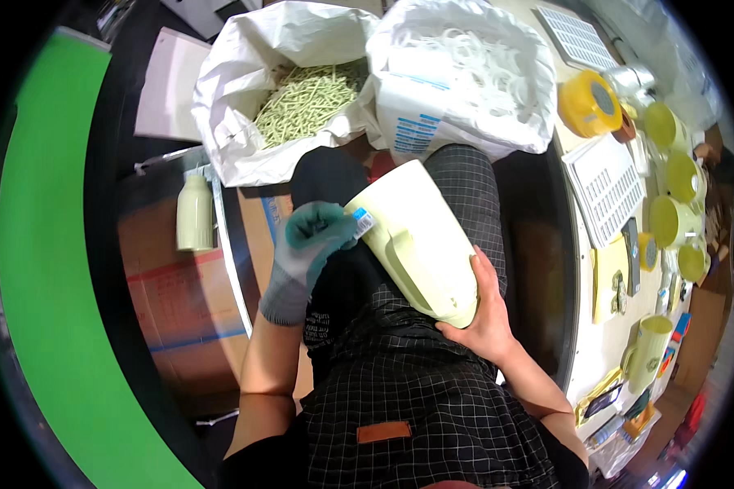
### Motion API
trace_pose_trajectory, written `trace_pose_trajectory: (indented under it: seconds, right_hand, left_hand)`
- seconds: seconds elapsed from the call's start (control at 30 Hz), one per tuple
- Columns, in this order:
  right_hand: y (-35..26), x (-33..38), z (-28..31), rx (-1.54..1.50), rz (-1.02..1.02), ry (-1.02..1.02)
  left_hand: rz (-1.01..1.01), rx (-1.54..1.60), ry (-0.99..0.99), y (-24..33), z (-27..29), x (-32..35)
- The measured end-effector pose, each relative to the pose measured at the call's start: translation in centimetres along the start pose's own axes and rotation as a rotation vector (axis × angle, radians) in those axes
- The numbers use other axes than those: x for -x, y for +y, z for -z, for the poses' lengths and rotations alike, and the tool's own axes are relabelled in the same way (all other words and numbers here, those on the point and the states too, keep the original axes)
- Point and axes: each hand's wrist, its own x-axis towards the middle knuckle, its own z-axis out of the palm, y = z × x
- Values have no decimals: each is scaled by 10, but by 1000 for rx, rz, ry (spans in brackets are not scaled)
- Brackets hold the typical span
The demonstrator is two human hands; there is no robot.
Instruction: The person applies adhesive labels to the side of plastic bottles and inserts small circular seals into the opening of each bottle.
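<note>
Two white sacks stand open ahead of a seated person: one sack [245, 106] filled with pale green sticks [306, 102], its neighbour [465, 98] filled with white loops [473, 57]. To the right, a long pale surface [603, 342] carries a white slotted tray [605, 187], a row of yellow-green cups [673, 220] and a roll of yellow tape [589, 103]. Across the person's lap, over a black checked skirt [432, 391], lies a pale yellow-green plastic jug [420, 240], tilted with its base toward the sacks. The bare right hand [481, 314] cups the jug's near end from below, fingers curled against its side. The left hand [310, 248], in a grey glove with teal fingers, is closed at the jug's far corner, pinching a small blue and white label [364, 222] there. A pale green bottle [194, 213] stands apart at left, on a cardboard box [179, 301].
</note>
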Motion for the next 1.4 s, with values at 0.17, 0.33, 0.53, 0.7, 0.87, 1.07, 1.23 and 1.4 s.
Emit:
trace_pose_trajectory:
  seconds: [0.17,0.33,0.53,0.7,0.87,1.07,1.23,1.4]
  right_hand:
    - [4,2,-6,68,100,50]
    - [4,5,-12,91,135,94]
    - [1,7,-18,171,185,119]
    - [-5,9,-20,239,161,120]
    - [27,16,24,-352,-111,-114]
    - [-13,-47,101,-531,201,173]
    - [5,-97,49,-96,-161,170]
    - [15,-148,-6,-301,-47,193]
  left_hand:
    - [48,59,13,-15,1,-5]
    - [81,-13,52,-16,0,-3]
    - [99,-24,48,-11,3,3]
    - [128,-813,175,3,-5,7]
    - [-460,-947,266,-21,-3,18]
    - [-17,-207,-164,-67,-22,32]
    - [6,-987,-133,-59,-23,45]
    - [-782,-1444,-161,-37,-112,38]
